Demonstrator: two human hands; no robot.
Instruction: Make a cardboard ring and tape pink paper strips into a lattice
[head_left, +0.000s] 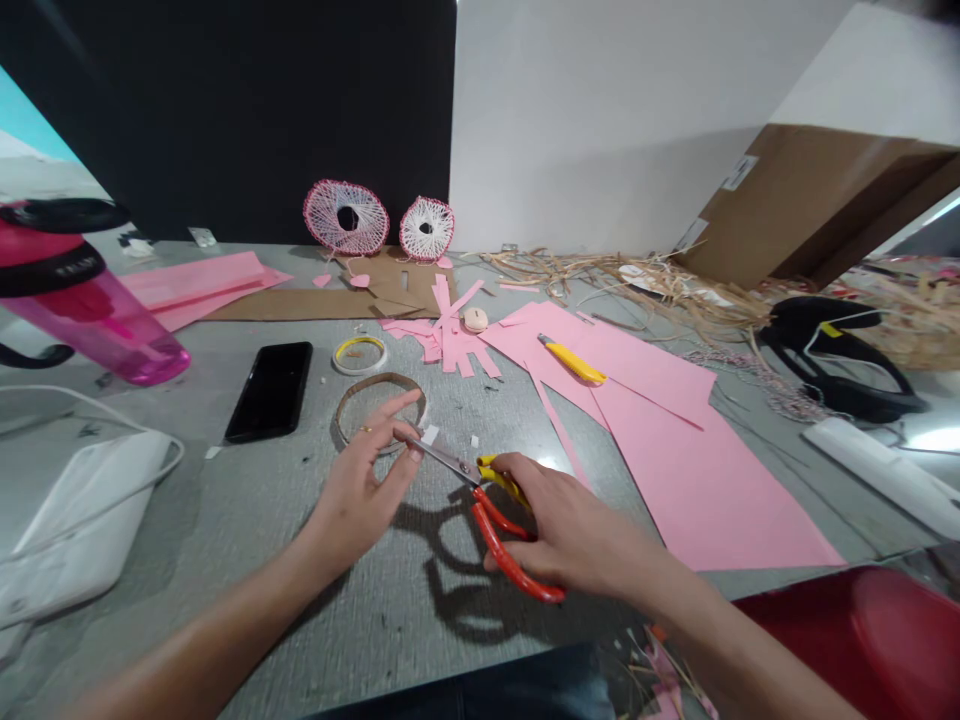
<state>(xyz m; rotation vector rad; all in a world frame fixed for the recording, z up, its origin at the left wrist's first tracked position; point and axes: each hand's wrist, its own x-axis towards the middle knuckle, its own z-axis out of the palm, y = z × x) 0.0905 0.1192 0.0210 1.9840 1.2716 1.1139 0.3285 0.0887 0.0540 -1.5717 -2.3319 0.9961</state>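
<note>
Fingers (394, 412) of the left hand (352, 500) curve loosely over a thin brown cardboard ring (379, 379) at their 12 o'clock, though whether they grip it is unclear, as fingers (517, 466) of the right hand (577, 530) clench orange-and-yellow steel scissors (495, 535). Narrow steel blades (442, 460) reach toward 10 o'clock, just beside the left fingertips and a small white paper scrap (430, 435); a slip or hasty snip could nick skin or tear the ring.

Craft workspace: grey tabletop (187, 480) strewn with pink paper sheets (697, 480) and raffia (622, 275) (string-wound hoops (346, 217) propped behind), cardboard carton (810, 205) alongside.
</note>
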